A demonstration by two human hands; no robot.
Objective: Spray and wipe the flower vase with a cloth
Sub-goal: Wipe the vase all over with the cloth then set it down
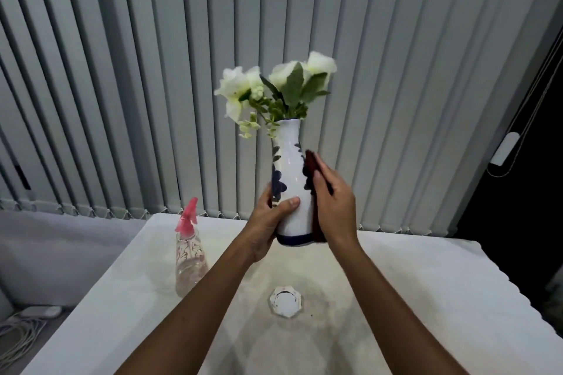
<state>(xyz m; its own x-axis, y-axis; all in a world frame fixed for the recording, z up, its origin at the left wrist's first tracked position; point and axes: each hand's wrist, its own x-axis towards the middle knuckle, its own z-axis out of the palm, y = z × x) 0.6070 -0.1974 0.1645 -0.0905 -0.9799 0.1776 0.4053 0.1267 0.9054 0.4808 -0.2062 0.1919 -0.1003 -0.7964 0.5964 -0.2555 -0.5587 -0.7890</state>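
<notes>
Wrapped around the lower body of a white and blue vase (291, 192), the left hand (268, 222) holds it above the table (411, 283) while the right hand (333, 207) presses a dark red cloth (310, 167) flat against its side.

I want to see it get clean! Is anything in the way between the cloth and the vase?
Nothing visible. The right hand presses the dark cloth straight against the vase, which the left hand holds up above the table.

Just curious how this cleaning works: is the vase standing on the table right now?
No, the left hand holds the vase up above the table.
</notes>
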